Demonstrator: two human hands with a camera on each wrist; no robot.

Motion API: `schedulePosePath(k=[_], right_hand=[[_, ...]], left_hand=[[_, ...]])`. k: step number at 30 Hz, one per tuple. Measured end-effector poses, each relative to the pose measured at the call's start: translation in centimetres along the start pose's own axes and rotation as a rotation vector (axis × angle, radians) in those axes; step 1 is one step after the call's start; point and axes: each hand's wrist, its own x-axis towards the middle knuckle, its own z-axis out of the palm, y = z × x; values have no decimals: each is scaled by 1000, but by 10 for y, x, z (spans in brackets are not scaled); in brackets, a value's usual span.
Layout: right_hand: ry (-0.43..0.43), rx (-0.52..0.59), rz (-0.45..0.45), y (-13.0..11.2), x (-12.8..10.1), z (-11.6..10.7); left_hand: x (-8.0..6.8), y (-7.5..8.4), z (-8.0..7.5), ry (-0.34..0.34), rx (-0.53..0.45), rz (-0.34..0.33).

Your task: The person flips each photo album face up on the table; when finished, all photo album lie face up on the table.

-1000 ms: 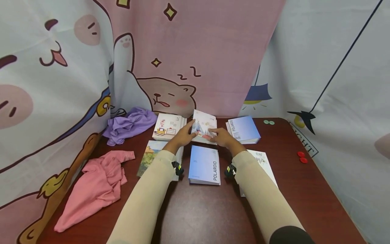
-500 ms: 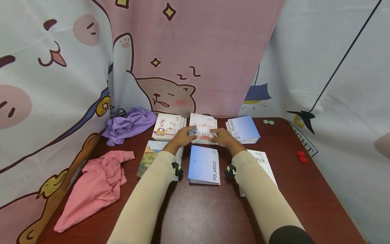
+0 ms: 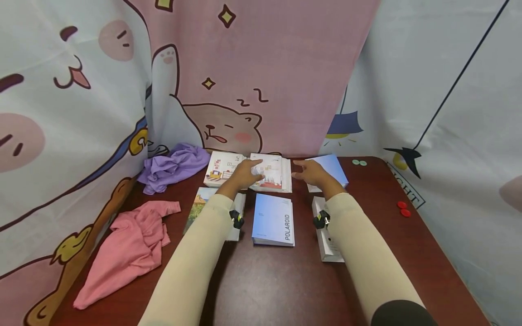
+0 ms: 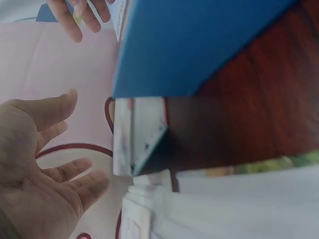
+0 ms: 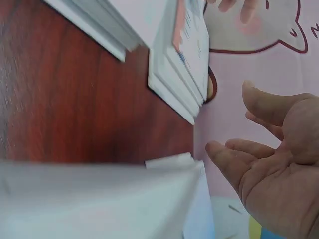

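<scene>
In the head view my left hand point(image 3: 244, 175) is at the left edge of the white illustrated book point(image 3: 271, 176) at the back middle, its thumb and fingers spread over the cover. That book lies on a slightly wider one, whose white edge shows on the right. My right hand point(image 3: 311, 174) hovers to the right of this pair with fingers extended and overlaps the blue album point(image 3: 333, 168) behind it. Both wrist views show the left palm point(image 4: 45, 169) and the right palm point(image 5: 279, 164) holding nothing.
A blue Polaroid album point(image 3: 273, 222) lies front middle. Left are another white illustrated book point(image 3: 220, 165) and a landscape-covered book point(image 3: 196, 206); right, a white book point(image 3: 326, 246) partly under the sleeve. Purple cloth point(image 3: 175, 165), pink cloth point(image 3: 130, 244), red discs point(image 3: 403, 209) and green discs point(image 3: 360, 163) lie at the sides.
The upper illustrated book has come down flat and slid left, exposing the edge beneath. My right hand has let go and moved right; my left hand has shifted slightly up.
</scene>
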Motion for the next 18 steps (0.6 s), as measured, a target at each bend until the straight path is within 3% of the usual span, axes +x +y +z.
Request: schedulePosePath(k=[7, 13, 18], right_hand=[[34, 63, 27, 13, -7, -21], [78, 57, 5, 32, -13, -41], [146, 16, 16, 52, -13, -54]], left_hand=[[12, 25, 9, -44, 16, 23], [22, 48, 26, -117, 35, 71], [23, 67, 42, -162, -4, 71]])
